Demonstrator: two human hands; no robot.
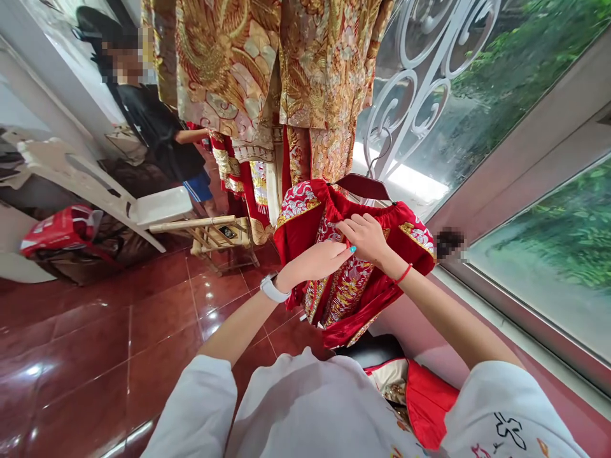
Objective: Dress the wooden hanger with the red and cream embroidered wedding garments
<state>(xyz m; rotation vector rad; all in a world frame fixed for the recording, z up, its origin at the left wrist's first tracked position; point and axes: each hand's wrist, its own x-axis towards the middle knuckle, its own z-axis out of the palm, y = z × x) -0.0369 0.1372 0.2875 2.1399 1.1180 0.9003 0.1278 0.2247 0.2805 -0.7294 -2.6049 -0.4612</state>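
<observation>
A red embroidered skirt (351,292) with a gathered waistband hangs in front of me from a dark hanger (365,187) with a metal hook. Its panels carry white, pink and gold stitching. My left hand (324,259), with a pale watch on the wrist, reaches in from the left, its fingers closed in a pinch near the upper front of the cloth. Just beside it, my right hand (363,236) curls its fingers over the fabric below the waistband. A red string circles that wrist. The fingertips partly hide the cloth between them.
Gold embroidered garments (229,70) hang above and behind the skirt. A window with white scrollwork (405,95) lies to the right. At left are a white chair (162,203), a bamboo stool (224,238) and a person in black (160,127). Red cloth (429,401) lies below right.
</observation>
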